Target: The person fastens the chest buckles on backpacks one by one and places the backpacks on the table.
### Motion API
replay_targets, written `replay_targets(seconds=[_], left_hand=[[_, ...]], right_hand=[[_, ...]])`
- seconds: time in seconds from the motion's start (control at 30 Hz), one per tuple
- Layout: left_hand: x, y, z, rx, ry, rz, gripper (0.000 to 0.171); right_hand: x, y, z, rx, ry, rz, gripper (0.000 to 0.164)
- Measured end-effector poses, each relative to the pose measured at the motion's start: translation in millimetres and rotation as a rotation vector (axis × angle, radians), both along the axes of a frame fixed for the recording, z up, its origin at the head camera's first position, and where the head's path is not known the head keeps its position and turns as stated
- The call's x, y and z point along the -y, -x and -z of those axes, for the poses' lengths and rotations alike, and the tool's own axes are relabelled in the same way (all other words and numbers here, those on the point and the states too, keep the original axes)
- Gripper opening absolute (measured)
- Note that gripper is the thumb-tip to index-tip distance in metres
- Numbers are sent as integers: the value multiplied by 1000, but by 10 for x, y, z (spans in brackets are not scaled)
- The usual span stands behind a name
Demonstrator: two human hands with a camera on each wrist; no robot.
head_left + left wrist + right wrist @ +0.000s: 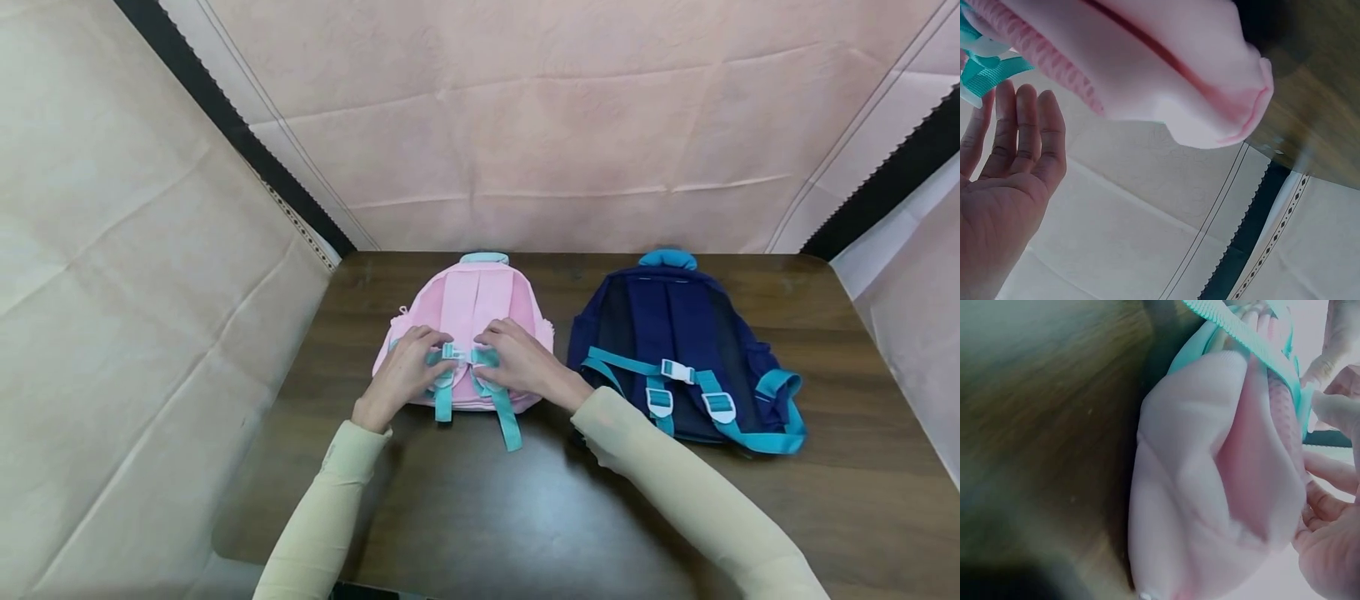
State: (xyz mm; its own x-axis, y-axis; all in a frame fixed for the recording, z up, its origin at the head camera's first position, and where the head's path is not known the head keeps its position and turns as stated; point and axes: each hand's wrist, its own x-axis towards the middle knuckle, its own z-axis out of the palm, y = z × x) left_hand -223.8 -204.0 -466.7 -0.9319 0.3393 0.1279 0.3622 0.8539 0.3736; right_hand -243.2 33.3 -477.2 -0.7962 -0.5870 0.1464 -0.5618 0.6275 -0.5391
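A small pink backpack (477, 292) lies with its strap side up, its teal straps (507, 421) hanging over the bottom edge. A pale buckle (453, 352) sits on the teal strap across its middle, between the two hands. My left hand (408, 368) is at the left of this buckle, with extended fingers (1025, 125) beside the strap in the left wrist view. From the right, my right hand (521, 360) reaches over the pack. Its fingers (1325, 500) lie loosely bent along the pack's side, the thumb and forefinger close to the strap.
A larger navy backpack (622, 312) with blue straps and white buckles lies to the right, near the right forearm. Both packs rest on a brown wooden table (465, 517). Pale fabric walls (562, 150) stand behind and at the sides.
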Motion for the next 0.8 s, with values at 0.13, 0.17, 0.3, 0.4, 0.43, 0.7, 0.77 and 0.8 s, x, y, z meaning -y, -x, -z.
replay_targets(seconds=[0.13,0.17,0.3,0.4,0.43,0.7,0.77,0.8], left_hand=[[1,0,5,-10,-13,13,39],[1,2,9,-14,-14,16,39],[7,4,19,-14,-21,8,37],[2,7,17,0,-26,-5,36],[2,6,17,5,-30,-8,36],[2,13,32,8,-64,-2,35],[8,13,37,13,-78,0,35],[10,11,35,12,-88,2,36]], right_hand=[[80,38,19,1,-17,1,48],[97,47,25,-1,-23,3,46],[168,83,34,14,-36,8,42],[209,113,41,36,-48,7,40],[220,122,45,40,-53,6,39],[250,159,75,75,-45,-7,32],[244,159,78,73,-32,-13,31],[237,157,76,71,-26,-16,30]])
